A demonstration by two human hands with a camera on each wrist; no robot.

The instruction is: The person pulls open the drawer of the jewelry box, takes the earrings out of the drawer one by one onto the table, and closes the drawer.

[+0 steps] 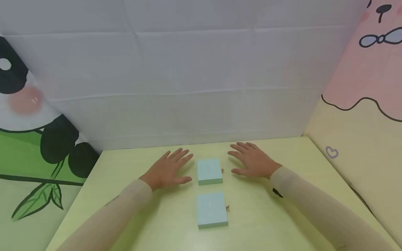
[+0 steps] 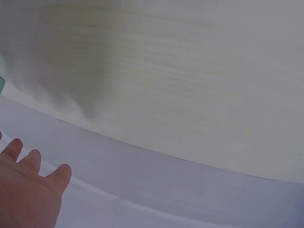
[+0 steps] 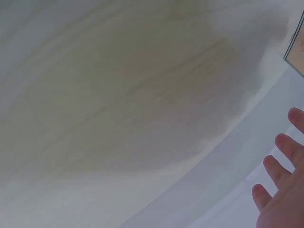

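Observation:
Two light-blue flat square boxes lie one behind the other on the table, the far box [image 1: 209, 170] and the near box [image 1: 211, 209]. Each has a small brownish tab on its right side. To the left of the far box hovers my left hand [image 1: 169, 170], fingers spread and holding nothing. On its other side is my right hand [image 1: 252, 161], also spread and apart from the box. The left wrist view catches fingers of the left hand [image 2: 31, 190] at its lower left. Fingers of the right hand [image 3: 285, 175] show at the right wrist view's edge, below a box corner [image 3: 298, 54].
The pale yellow table [image 1: 251, 216] meets a white cloth wall [image 1: 194, 69] at its far edge. Printed cloth panels rise on both sides, a green and black one [image 1: 19, 150] at left and a pink and cream one [image 1: 361, 87] at right.

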